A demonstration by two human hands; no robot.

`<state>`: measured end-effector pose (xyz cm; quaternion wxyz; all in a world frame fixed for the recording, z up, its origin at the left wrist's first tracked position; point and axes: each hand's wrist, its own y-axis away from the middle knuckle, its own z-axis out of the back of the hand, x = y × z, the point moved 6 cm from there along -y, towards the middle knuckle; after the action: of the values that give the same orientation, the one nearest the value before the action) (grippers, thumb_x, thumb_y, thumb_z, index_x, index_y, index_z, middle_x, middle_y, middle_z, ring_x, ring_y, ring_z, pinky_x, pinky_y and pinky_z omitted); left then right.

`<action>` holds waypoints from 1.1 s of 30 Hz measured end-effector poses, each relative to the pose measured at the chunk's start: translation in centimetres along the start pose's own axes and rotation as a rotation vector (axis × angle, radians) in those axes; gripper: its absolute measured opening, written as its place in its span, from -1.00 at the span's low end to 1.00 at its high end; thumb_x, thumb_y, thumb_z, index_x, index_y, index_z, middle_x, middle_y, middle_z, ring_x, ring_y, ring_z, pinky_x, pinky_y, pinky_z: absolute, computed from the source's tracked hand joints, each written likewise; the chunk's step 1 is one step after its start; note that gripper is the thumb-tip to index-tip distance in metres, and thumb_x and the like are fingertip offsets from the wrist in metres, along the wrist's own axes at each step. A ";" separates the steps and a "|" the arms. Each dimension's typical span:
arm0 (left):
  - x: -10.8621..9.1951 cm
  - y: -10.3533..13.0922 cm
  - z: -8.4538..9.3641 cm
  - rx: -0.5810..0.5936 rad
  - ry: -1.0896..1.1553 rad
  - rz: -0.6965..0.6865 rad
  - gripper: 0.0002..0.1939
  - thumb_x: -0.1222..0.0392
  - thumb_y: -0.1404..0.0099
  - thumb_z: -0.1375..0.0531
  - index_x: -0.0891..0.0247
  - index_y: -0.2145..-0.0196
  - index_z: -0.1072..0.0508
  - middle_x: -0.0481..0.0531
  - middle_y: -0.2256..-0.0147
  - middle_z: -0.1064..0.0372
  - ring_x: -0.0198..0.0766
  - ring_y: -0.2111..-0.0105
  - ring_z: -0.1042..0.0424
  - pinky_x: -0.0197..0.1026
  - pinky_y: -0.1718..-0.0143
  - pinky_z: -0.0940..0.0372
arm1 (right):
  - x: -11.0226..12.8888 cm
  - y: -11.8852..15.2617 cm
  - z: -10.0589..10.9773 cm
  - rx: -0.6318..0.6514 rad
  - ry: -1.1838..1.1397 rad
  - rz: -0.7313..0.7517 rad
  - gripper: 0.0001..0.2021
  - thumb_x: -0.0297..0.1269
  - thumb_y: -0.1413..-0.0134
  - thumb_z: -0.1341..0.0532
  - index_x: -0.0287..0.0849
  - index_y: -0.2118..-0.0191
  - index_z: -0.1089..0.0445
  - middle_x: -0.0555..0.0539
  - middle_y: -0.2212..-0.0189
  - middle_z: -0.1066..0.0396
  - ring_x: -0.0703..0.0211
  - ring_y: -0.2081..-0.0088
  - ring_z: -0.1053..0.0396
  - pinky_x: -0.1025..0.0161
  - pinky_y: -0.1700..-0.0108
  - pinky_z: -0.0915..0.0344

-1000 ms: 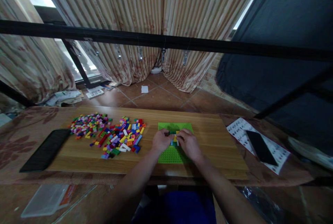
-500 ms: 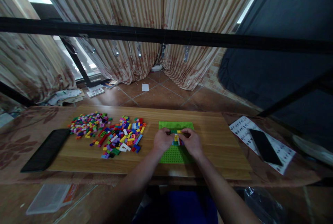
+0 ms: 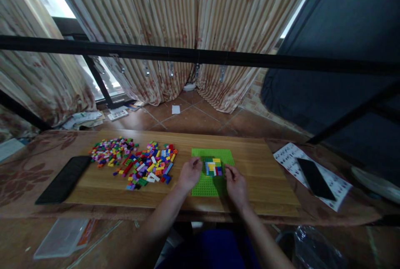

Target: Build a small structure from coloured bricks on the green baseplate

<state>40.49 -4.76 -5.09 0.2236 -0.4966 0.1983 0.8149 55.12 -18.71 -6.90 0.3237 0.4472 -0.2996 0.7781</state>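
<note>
A light green studded baseplate (image 3: 208,188) lies on the wooden board, with a low block of coloured bricks (image 3: 213,167) on it. Green, yellow, white, light blue, red, blue and purple show in that block. My left hand (image 3: 190,174) is over the baseplate's left edge, its fingers loosely bent and apart from the bricks. Past the block's other side, my right hand (image 3: 237,185) hovers at the baseplate's right edge, fingers half curled with gaps between them. I see nothing held in either hand.
Loose bricks lie in a small-piece pile (image 3: 111,150) and a larger-piece pile (image 3: 150,167) on the wooden board (image 3: 259,169). A black tray-like object (image 3: 64,179) sits left. At right, a black phone (image 3: 315,178) rests on a printed sheet (image 3: 286,154). A black bar (image 3: 200,56) crosses ahead.
Both my hands have come off the brick block and moved apart, the left leftward and the right slightly right and nearer me. The block is now uncovered. The camera view has shifted slightly.
</note>
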 end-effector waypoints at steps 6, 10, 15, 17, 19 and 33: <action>0.6 2.3 -0.7 0.082 0.253 -0.103 -0.75 0.24 -0.24 -0.05 0.25 0.16 -0.44 0.03 0.22 -0.48 -0.24 0.20 -0.45 -0.21 0.12 -0.31 | 0.7 1.6 -1.6 0.046 -0.008 0.004 -0.58 -0.04 -0.14 -0.03 -0.20 0.07 -0.43 -0.20 0.19 -0.49 0.02 0.19 -0.43 0.06 0.11 -0.34; 0.9 3.1 0.1 0.058 0.260 -0.091 -0.77 0.21 -0.22 -0.08 0.25 0.18 -0.43 0.02 0.25 -0.47 -0.22 0.22 -0.45 -0.16 0.11 -0.32 | 1.4 1.9 -0.8 0.029 0.043 0.051 -0.58 -0.05 -0.17 0.00 -0.21 0.06 -0.41 -0.21 0.18 -0.49 0.01 0.17 -0.43 0.03 0.08 -0.33; 1.6 6.2 2.0 -0.002 0.255 -0.089 -0.74 0.16 -0.23 -0.08 0.27 0.14 -0.40 0.05 0.26 -0.46 -0.20 0.20 -0.45 -0.18 0.14 -0.34 | 1.9 3.4 1.2 -0.032 0.280 0.213 -0.58 -0.08 -0.19 0.01 -0.22 0.00 -0.36 -0.26 0.09 -0.41 -0.02 0.05 -0.35 -0.02 -0.01 -0.28; 2.0 7.7 2.7 -0.013 0.240 -0.069 -0.75 0.17 -0.24 -0.08 0.25 0.14 -0.40 0.04 0.24 -0.46 -0.20 0.20 -0.45 -0.19 0.14 -0.34 | 1.6 4.3 1.1 0.002 0.396 0.276 -0.59 -0.10 -0.19 -0.01 -0.20 -0.03 -0.34 -0.26 0.05 -0.37 -0.06 -0.02 -0.29 -0.08 -0.05 -0.24; 2.4 8.9 3.5 -0.021 0.200 -0.052 -0.78 0.17 -0.24 -0.08 0.23 0.18 -0.41 0.04 0.24 -0.47 -0.21 0.20 -0.46 -0.20 0.13 -0.34 | 1.0 4.9 0.6 0.050 0.491 0.323 -0.60 -0.11 -0.19 -0.02 -0.19 -0.04 -0.33 -0.27 -0.02 -0.33 -0.11 -0.06 -0.24 -0.14 -0.08 -0.20; 5.3 12.6 10.6 -0.156 0.035 -0.023 -0.77 0.15 -0.27 -0.08 0.18 0.20 -0.48 0.01 0.21 -0.50 -0.21 0.18 -0.45 -0.24 0.11 -0.32 | 1.9 4.7 0.4 0.021 0.517 0.421 -0.57 -0.06 -0.21 0.03 -0.21 -0.02 -0.34 -0.28 -0.01 -0.33 -0.12 -0.04 -0.26 -0.14 -0.06 -0.22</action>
<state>23.64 -8.44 -4.06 0.1901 -0.5292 0.1322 0.8163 50.92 -21.45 -5.91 0.2166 0.1663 -0.2853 0.9187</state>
